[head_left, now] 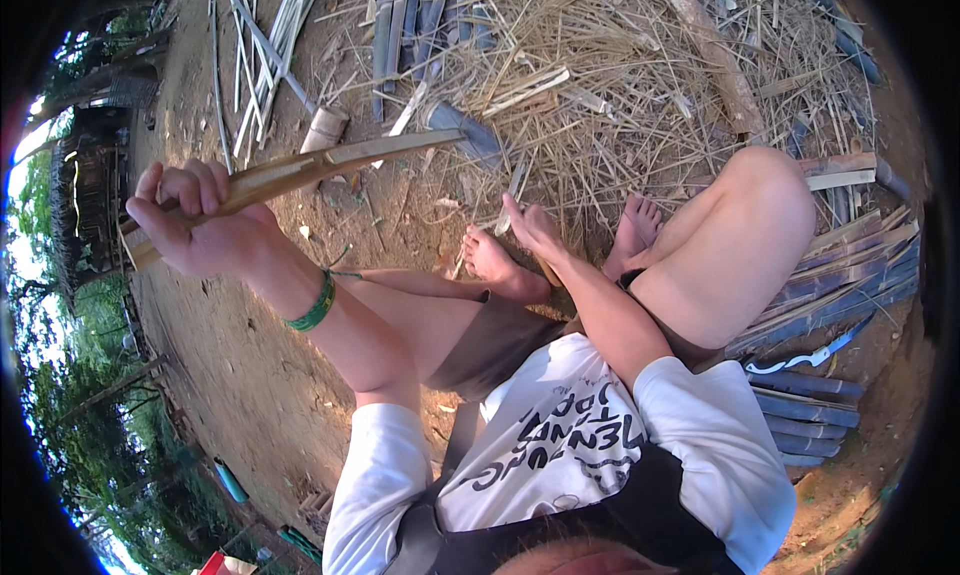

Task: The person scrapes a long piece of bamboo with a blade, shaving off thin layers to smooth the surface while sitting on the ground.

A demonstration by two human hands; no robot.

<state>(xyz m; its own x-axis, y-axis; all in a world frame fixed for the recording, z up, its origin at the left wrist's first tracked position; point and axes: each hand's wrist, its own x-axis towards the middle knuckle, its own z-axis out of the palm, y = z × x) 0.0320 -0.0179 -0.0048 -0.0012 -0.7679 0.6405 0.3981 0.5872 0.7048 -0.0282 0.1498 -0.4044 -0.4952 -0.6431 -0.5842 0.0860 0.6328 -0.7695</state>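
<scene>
My left hand [195, 215], raised at the left with a green band on its wrist, is closed around one end of a split bamboo piece [335, 157]. The piece slants up to the right, and its far end reaches over the ground ahead of my feet. Low between my knees, my right hand [533, 230] is closed on a knife. Its narrow grey blade [516, 181] points away from me, and part of a wooden handle [549, 273] shows below the fist. Blade and bamboo are apart. Just beyond lies a grey-blue bamboo section [466, 137].
Bamboo shavings [640, 95] cover the ground ahead, with a log [712, 55] across them. Pale strips [265, 60] and dark bamboo lengths [405, 30] lie at the far left. Split bamboo [840, 285] is stacked at my right, near a white-and-blue tool handle [815, 358].
</scene>
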